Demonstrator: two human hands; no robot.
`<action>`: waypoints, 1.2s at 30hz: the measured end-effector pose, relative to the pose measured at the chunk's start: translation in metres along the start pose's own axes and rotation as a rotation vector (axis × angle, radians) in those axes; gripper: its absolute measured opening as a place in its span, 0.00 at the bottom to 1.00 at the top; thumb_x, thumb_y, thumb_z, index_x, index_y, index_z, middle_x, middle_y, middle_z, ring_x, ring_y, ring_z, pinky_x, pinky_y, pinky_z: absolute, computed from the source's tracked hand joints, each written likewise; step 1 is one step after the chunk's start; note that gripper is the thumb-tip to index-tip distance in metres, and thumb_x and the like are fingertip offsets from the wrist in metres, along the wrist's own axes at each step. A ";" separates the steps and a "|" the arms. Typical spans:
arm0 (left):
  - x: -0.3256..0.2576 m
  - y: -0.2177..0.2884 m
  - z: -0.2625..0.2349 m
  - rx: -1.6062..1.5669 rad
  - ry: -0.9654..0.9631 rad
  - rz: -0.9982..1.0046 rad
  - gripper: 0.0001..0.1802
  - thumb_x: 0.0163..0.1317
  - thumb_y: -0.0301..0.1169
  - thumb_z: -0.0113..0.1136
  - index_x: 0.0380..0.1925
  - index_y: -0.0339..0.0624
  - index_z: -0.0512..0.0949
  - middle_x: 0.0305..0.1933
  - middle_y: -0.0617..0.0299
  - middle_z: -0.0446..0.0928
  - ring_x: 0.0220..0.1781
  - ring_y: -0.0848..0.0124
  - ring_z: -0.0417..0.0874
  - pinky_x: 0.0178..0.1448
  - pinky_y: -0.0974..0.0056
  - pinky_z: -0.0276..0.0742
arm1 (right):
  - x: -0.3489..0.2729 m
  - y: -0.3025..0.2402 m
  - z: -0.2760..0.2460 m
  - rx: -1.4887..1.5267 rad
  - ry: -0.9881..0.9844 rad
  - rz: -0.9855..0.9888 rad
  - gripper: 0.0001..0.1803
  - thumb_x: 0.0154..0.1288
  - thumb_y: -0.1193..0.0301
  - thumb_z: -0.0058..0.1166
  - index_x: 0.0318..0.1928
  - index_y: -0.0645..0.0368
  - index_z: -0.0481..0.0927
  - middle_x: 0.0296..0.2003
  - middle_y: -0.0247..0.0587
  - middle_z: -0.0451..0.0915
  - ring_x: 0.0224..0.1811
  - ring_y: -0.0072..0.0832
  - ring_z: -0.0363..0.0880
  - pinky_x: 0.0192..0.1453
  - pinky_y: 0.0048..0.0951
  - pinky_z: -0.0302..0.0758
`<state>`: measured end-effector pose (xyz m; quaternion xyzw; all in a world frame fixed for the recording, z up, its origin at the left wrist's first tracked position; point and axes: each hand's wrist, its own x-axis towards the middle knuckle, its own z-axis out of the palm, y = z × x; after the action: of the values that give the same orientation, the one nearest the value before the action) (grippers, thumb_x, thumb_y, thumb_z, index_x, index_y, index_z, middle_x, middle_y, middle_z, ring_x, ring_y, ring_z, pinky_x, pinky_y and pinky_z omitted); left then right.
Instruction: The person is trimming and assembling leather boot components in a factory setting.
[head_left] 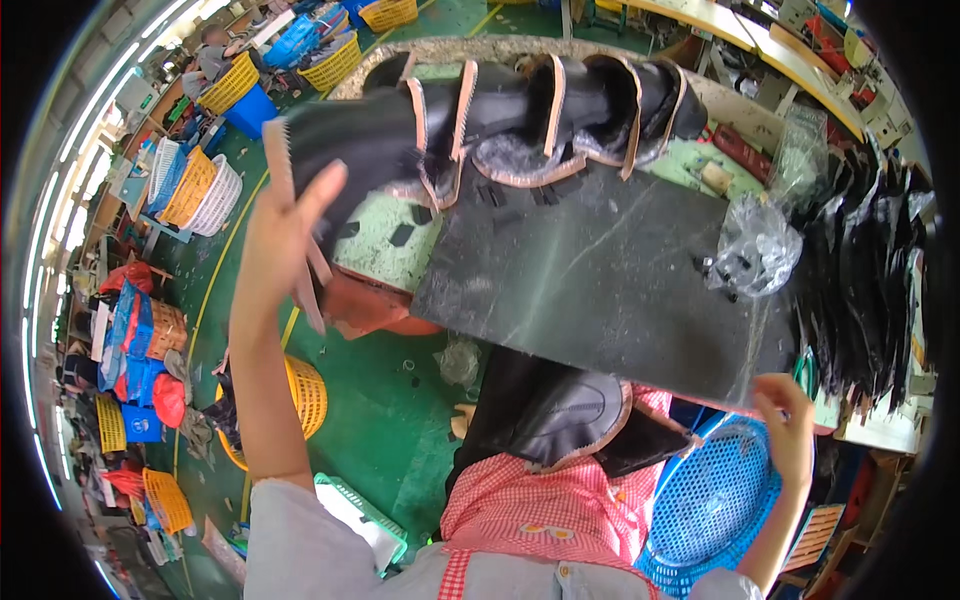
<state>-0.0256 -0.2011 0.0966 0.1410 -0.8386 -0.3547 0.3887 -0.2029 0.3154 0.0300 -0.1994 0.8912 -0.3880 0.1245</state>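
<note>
Red-and-white checked apron (540,505) comes nearest, with a tan-edged black lap piece (575,420) draped over its top. A blue mesh basket (715,500) stands to the right, and a yellow basket (308,395) on the floor to the left. Beyond the lap, a dark board (590,290) slants across; crumpled clear plastic (757,248) covers part of its right end. The right hand (787,430) is raised at the board's near right corner, fingers bent; contact cannot be told. The left hand (278,230), its arm stretched forward, is at the left end of the bulky black pieces (510,115) behind the board, one digit spread away; blur hides whether the others pinch the tan edging.
</note>
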 end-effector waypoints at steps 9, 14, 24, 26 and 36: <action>0.034 -0.142 0.091 -0.339 -0.296 -0.443 0.35 0.68 0.44 0.61 0.65 0.32 0.66 0.63 0.60 0.71 0.64 0.72 0.69 0.68 0.66 0.63 | -0.031 -0.049 0.149 -0.089 -0.566 -0.547 0.46 0.50 0.58 0.72 0.68 0.57 0.63 0.67 0.55 0.63 0.67 0.53 0.65 0.71 0.51 0.62; -0.074 -0.091 0.067 -0.065 0.079 -0.062 0.16 0.69 0.30 0.57 0.53 0.37 0.72 0.52 0.57 0.74 0.56 0.68 0.74 0.62 0.61 0.69 | -0.038 -0.009 0.189 -0.237 -0.122 -0.312 0.43 0.56 0.58 0.67 0.67 0.65 0.64 0.68 0.59 0.62 0.69 0.54 0.61 0.72 0.51 0.58; -0.235 0.017 0.119 0.107 -0.781 -0.111 0.40 0.47 0.19 0.59 0.64 0.61 0.73 0.67 0.55 0.71 0.55 0.53 0.81 0.58 0.56 0.79 | -0.030 0.040 0.185 -0.306 0.033 -0.382 0.32 0.53 0.75 0.59 0.61 0.60 0.71 0.59 0.51 0.70 0.64 0.47 0.65 0.69 0.47 0.58; -0.227 0.026 0.112 -0.119 -0.551 -0.152 0.30 0.55 0.19 0.54 0.62 0.45 0.75 0.53 0.52 0.81 0.46 0.61 0.85 0.48 0.61 0.81 | -0.032 0.024 0.163 -0.255 0.096 -0.336 0.18 0.59 0.75 0.58 0.50 0.60 0.76 0.45 0.48 0.77 0.53 0.46 0.72 0.60 0.46 0.64; -0.273 0.076 0.095 -0.551 -0.740 -0.972 0.25 0.78 0.38 0.38 0.65 0.31 0.67 0.64 0.51 0.73 0.66 0.67 0.72 0.70 0.65 0.64 | -0.111 -0.065 0.201 -0.127 -0.552 -0.410 0.63 0.48 0.40 0.67 0.67 0.81 0.54 0.65 0.74 0.60 0.67 0.61 0.64 0.73 0.53 0.58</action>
<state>0.0854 0.0390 -0.0429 0.2674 -0.6362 -0.7158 -0.1066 -0.0116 0.1967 -0.0482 -0.4791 0.7877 -0.2801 0.2676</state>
